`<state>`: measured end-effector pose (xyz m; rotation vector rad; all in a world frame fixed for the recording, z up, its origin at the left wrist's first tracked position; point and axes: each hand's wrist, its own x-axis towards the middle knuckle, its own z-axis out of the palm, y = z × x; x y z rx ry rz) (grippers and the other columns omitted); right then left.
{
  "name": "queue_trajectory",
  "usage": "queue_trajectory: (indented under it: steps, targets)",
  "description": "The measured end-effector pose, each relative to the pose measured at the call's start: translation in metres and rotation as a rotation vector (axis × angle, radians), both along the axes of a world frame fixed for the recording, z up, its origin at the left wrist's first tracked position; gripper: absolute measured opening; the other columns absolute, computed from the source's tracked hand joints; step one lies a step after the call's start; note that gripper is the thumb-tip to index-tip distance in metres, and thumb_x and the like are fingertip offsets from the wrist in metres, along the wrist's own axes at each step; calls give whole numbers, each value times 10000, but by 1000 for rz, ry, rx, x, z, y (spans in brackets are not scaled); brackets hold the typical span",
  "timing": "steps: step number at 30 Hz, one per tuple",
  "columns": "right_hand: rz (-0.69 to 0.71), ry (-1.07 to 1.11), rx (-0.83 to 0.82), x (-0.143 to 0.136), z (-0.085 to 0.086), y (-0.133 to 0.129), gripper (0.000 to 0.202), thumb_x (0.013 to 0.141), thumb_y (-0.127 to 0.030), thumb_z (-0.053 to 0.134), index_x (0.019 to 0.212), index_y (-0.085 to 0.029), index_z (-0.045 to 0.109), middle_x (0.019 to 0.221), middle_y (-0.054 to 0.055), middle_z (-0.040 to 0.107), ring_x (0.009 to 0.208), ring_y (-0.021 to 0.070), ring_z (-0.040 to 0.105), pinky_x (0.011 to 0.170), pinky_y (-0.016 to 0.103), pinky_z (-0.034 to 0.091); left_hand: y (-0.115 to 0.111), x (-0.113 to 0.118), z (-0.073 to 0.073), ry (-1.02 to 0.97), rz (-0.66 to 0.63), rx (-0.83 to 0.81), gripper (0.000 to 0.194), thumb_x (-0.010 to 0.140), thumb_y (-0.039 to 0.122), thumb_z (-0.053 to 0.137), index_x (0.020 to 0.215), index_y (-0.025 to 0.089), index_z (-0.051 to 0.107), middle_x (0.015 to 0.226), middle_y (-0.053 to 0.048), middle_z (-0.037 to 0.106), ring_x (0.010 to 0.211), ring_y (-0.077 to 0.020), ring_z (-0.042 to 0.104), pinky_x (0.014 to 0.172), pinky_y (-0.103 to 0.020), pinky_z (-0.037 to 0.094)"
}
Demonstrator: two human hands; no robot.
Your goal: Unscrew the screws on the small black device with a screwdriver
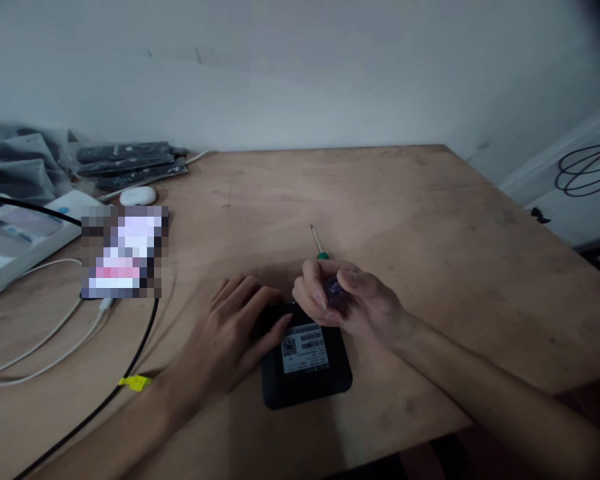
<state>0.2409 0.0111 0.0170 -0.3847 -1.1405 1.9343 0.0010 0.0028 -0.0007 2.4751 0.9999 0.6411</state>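
Observation:
A flat black box (307, 390) with rounded corners lies on the table, a white printed label (305, 353) facing up. My left hand (235, 327) grips its far left corner, the thumb on top by the label and the fingers along the far side. Over the box's far right part, my right hand (350, 293) is closed around a screwdriver with a purple, see-through handle (336, 292); its shaft is hidden by the fingers. Just beyond that hand, the metal shaft and green collar of another screwdriver (317, 241) show on the tabletop, its handle out of sight.
To the left lie a blurred-out phone (125, 252) on a white cable, a white earbud case (138, 195) and a white power strip (35, 233). A black cable (103, 402) with a yellow tag runs near my left forearm. Plastic-wrapped black items (130, 163) rest by the wall.

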Motion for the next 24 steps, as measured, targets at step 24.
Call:
queue_trajectory:
  steps: [24]
  targets:
    - [12, -59, 42, 0, -2, -1, 408, 1060, -548, 594, 881, -183, 621, 727, -16, 507, 589, 128, 382, 527, 298, 238, 1, 0, -1, 8, -11, 26, 156, 1109, 342, 608, 1147, 205, 675, 1057, -62, 652, 973, -249, 562, 880, -431, 427]
